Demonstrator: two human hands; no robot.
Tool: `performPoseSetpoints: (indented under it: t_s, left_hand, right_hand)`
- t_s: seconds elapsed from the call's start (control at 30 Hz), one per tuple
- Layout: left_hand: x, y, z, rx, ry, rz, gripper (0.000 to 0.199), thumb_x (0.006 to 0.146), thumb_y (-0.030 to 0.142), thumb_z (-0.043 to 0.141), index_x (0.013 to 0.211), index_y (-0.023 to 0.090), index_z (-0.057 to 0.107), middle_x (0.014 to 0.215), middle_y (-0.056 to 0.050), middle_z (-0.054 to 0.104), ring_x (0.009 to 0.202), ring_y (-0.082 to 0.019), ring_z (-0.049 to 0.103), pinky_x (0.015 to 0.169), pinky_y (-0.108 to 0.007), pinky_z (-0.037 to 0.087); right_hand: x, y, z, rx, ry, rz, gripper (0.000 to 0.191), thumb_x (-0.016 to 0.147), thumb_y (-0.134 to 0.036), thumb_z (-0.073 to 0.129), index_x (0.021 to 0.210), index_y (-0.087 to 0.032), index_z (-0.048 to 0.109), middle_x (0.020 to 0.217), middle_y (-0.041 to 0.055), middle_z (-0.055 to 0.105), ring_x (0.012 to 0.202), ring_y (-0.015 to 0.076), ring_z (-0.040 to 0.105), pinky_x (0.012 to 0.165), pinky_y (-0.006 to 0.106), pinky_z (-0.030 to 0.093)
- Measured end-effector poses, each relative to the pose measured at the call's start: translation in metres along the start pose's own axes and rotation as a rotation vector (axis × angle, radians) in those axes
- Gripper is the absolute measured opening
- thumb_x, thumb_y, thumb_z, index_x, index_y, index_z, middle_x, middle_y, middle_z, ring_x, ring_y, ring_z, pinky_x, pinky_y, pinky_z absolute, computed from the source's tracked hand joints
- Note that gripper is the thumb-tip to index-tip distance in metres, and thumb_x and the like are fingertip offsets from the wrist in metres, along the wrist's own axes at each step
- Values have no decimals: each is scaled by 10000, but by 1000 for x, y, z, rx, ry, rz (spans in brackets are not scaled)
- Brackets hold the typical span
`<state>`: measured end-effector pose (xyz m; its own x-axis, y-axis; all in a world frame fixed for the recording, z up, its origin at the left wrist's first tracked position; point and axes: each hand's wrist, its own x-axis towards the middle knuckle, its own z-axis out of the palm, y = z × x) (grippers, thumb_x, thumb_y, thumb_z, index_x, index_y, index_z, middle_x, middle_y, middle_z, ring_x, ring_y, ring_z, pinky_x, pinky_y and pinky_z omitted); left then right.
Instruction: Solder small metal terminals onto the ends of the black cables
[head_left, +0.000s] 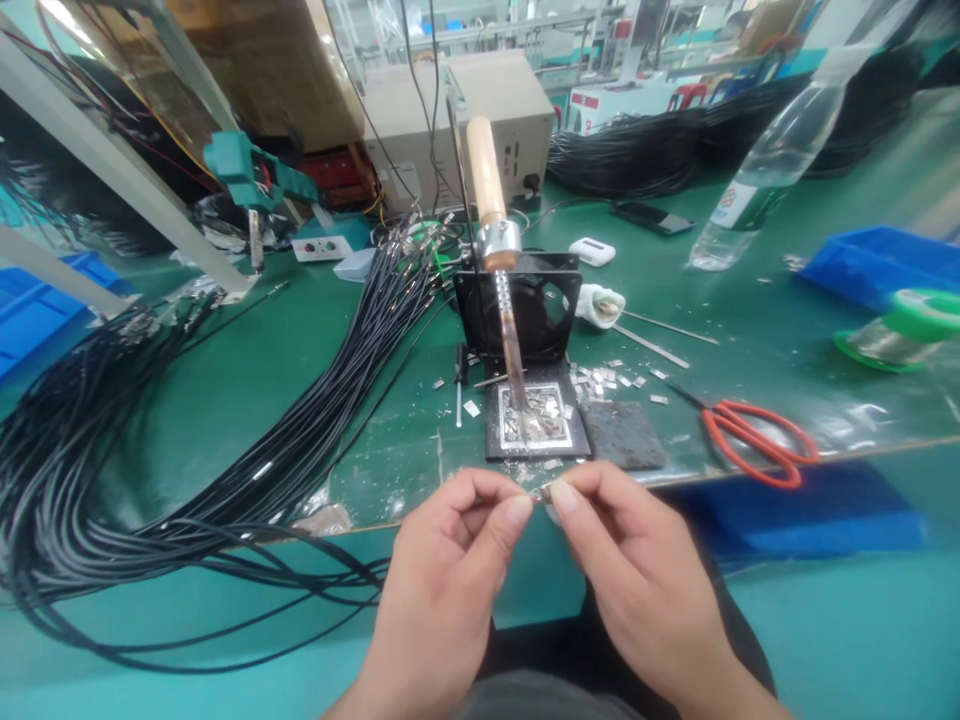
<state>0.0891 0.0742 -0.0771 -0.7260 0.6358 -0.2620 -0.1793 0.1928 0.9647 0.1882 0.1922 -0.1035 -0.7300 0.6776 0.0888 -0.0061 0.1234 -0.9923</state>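
Observation:
Just past the bench's front edge, my left hand [457,570] and my right hand [626,560] meet, thumb and forefinger of each pinched together. Between the fingertips is a small metal connector piece [541,493], mostly covered by the fingers. Black cables [322,375] curve across the left side, and some pass behind my left wrist; whether one ends in my fingers cannot be seen. Beyond the hands, a wooden-handled soldering iron [491,190] stands tip-down over a framed tray [568,440] of metal bits, in front of a black fan [517,310].
Red-handled scissors [757,440] lie right of a dark flat block [624,435]. Farther right are a solder spool [904,330], a blue bin [885,265] and a water bottle [772,165]. A small screwdriver [460,385] and loose metal pieces [611,378] lie around the tray.

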Motion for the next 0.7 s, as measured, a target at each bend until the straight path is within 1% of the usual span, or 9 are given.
performPoseSetpoints:
  t_s: [0.13,0.3,0.47,0.7]
  left_hand:
    - [5,-2,0,1,-3,-46,409,924,576,755,946,174,685,652,40,504,571,-79,390,507,-196,322]
    - [13,-2,-3,13,11,-37,401,938,577,740,972,183,678,605,53,483,555,-82,409,506,-198,325]
    - [18,0,-4,8,18,-29,391,933,564,753,969,181,683,602,50,500,553,-82,424,504,-196,326]
    - [22,3,-3,-7,16,-25,384,933,558,753,968,182,682,578,52,499,532,-77,421,488,-188,320]
  right_hand:
    - [6,-1,0,-10,-29,55,350,1025,-445,615,799,-180,645,628,-30,520,545,70,442,500,161,395]
    - [18,-5,1,-55,-42,84,367,1020,-468,604,806,-174,653,644,-18,560,561,79,466,507,177,391]
    - [25,-9,3,-35,-40,88,357,1011,-463,614,801,-176,649,560,-42,477,498,75,398,444,193,326]
    - [29,-9,5,-9,-24,114,378,1012,-487,611,797,-177,639,551,-48,449,492,68,383,430,186,310]
